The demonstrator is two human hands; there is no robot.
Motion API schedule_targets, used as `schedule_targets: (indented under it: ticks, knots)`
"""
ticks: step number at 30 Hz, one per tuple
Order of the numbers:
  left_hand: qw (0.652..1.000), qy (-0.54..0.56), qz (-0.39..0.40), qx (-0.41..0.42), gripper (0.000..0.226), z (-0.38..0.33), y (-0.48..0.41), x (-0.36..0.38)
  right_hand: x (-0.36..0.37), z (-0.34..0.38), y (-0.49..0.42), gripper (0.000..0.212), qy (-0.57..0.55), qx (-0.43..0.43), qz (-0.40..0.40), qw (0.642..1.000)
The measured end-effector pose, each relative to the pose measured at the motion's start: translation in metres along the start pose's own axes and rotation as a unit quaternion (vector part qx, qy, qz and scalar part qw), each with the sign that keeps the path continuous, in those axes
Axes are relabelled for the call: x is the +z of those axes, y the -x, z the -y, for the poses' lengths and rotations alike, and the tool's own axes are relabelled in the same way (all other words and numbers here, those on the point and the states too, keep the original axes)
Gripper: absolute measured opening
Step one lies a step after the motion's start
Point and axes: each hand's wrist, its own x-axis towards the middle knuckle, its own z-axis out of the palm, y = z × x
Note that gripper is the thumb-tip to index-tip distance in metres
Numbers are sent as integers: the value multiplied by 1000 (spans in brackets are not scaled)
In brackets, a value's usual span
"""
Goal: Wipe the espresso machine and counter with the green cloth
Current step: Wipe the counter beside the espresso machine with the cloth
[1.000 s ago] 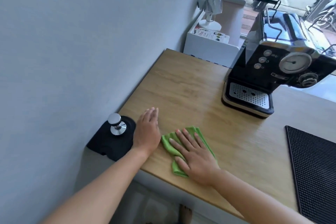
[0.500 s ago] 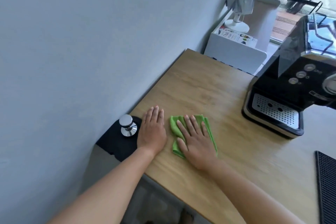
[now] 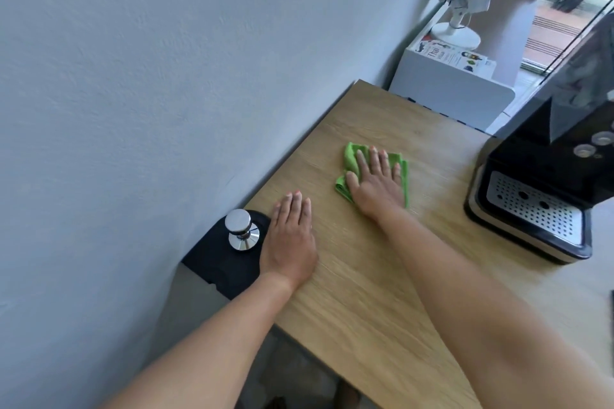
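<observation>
Shiny tamper point(image 3: 240, 230) stands on a black mat point(image 3: 222, 259) | your left hand point(image 3: 289, 239) lies flat on the counter point(image 3: 365, 292), fingers straight and together, holding nothing | your right hand point(image 3: 375, 181) presses flat on the green cloth point(image 3: 350, 156), fingers spread | espresso machine point(image 3: 545, 183) sits far right.

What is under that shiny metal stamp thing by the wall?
The metal tamper stands upright on a black mat at the counter's corner, beside the left hand. The mat's surface directly under the tamper's base is covered, so nothing there can be seen.
</observation>
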Motion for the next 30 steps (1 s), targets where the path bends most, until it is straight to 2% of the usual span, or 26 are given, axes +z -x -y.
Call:
schedule_targets:
  ticks: [5, 7, 9, 11, 14, 16, 20, 24, 28, 30]
  knots:
    - [998, 54, -5, -12, 65, -3, 0, 0, 15, 33, 52, 60, 11, -149, 4, 989]
    - [998, 59, -2, -12, 66, -5, 1, -4, 21, 13, 94, 59, 25, -208, -4, 978]
    - [998, 57, 1, -9, 69, -6, 1, -5, 22, -26, 121, 59, 36, -221, -8, 975]
    - [999, 47, 3, -7, 71, -6, 1, -5, 18, -59, 123, 62, 31, -142, -22, 989]
    - [999, 34, 4, -10, 68, -2, -2, -4, 16, -55, 105, 64, 10, 49, -26, 998]
    - [1000, 23, 12, -7, 68, 1, -1, -4, 19, -26, 106, 62, -15, 87, -15, 996]
    - [999, 3, 32, -3, 68, 3, -2, -5, 32, 19, 165, 59, -2, -45, 3, 999]
    - [999, -2, 53, -5, 65, -1, -3, -10, 42, 17, 231, 58, 20, -156, 4, 988]
    - [996, 16, 84, -7, 66, -5, 3, -22, 51, -9, 281, 56, 28, -193, -12, 981]
    - [994, 25, 109, 13, 62, -13, 10, -28, 50, -23, 304, 55, -16, -194, -12, 981]
